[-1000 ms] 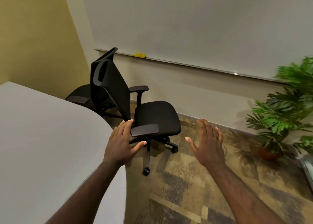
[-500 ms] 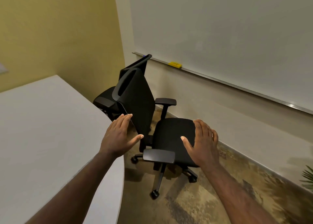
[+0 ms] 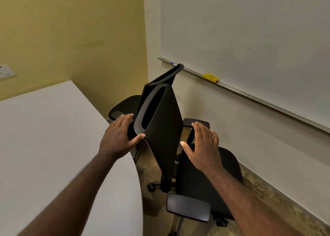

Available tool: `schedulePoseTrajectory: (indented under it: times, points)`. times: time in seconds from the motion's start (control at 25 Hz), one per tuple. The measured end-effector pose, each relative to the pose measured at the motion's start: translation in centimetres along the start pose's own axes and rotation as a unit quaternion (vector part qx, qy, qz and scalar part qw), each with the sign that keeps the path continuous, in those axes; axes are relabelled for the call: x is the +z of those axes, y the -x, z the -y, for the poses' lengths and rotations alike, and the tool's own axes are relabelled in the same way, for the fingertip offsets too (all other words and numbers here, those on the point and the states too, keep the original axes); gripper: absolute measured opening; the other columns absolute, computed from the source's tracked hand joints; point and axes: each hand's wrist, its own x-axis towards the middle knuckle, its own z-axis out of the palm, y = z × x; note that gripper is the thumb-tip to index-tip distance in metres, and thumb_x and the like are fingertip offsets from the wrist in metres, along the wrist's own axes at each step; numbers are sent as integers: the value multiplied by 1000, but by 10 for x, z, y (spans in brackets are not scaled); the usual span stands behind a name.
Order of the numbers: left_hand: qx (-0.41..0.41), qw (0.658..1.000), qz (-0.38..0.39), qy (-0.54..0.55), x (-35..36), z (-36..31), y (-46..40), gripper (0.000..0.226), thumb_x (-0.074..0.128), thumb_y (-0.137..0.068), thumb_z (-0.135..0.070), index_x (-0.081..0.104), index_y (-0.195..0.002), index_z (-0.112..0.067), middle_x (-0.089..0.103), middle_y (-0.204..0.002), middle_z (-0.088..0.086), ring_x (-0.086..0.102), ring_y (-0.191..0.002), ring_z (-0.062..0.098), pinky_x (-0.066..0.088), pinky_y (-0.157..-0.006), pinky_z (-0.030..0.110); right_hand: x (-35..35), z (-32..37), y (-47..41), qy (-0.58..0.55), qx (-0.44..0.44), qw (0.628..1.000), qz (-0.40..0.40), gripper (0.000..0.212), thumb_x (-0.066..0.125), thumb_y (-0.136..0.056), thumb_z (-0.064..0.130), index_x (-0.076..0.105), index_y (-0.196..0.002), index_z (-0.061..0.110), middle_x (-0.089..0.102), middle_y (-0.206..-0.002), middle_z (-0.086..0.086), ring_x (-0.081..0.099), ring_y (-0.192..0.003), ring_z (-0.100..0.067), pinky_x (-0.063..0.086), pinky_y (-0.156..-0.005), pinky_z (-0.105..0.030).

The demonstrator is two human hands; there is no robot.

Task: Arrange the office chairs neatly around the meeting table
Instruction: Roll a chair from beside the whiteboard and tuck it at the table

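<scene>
A black office chair (image 3: 160, 128) stands beside the curved end of the white meeting table (image 3: 44, 146), its backrest toward the table and its seat toward the wall. My left hand (image 3: 118, 136) is spread flat at the left edge of the backrest, thumb tip touching that edge. My right hand (image 3: 203, 146) hovers with straight fingers over the seat, just right of the backrest, holding nothing. A second black chair (image 3: 128, 103) stands behind the first, in the corner, mostly hidden by it.
A whiteboard (image 3: 250, 39) covers the right wall, with a yellow eraser (image 3: 210, 77) on its tray. The yellow wall closes the corner behind the chairs. Patterned carpet (image 3: 267, 209) runs between chair and wall. A wall socket (image 3: 6, 71) sits at far left.
The view has swung left and closer to the chair. Both hands have moved forward to either side of the backrest, and the left thumb now touches its edge.
</scene>
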Motion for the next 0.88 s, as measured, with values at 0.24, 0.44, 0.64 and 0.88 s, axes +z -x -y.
schedulePoseTrajectory:
  times: [0.24, 0.44, 0.64, 0.88]
  points:
    - [-11, 1000, -5, 10, 14, 42, -57, 73, 45, -86, -63, 31, -145, -21, 39, -149, 7, 38, -135, 29, 37, -103, 52, 40, 28, -78, -25, -15, 999, 21, 71, 53, -88, 56, 31, -142, 16, 40, -146, -7, 34, -135, -21, 22, -109, -48]
    - [-16, 1000, 5, -6, 30, 63, -84, 58, 52, -94, -41, 32, -145, -20, 39, -149, 7, 38, -134, 28, 36, -104, 48, 74, 64, -115, -70, -26, 995, 59, 73, 47, -89, 58, 26, -144, 16, 35, -150, -8, 26, -138, -21, 16, -112, -46]
    - [61, 995, 72, -38, 42, 88, -133, 65, 61, -91, -25, 28, -147, -27, 34, -152, 4, 33, -137, 26, 36, -105, 46, 107, 111, -138, -192, 48, 973, 116, 85, 59, -87, 50, 15, -149, 14, 21, -155, -10, 21, -140, -22, 27, -111, -39]
    - [210, 962, 152, -88, 80, 90, -203, 73, 65, -88, -19, 25, -148, -32, 22, -158, 2, 18, -143, 24, 25, -112, 43, 138, 150, -151, -233, 155, 946, 161, 98, 68, -85, 41, 1, -149, 10, 13, -157, -13, 21, -141, -25, 28, -107, -32]
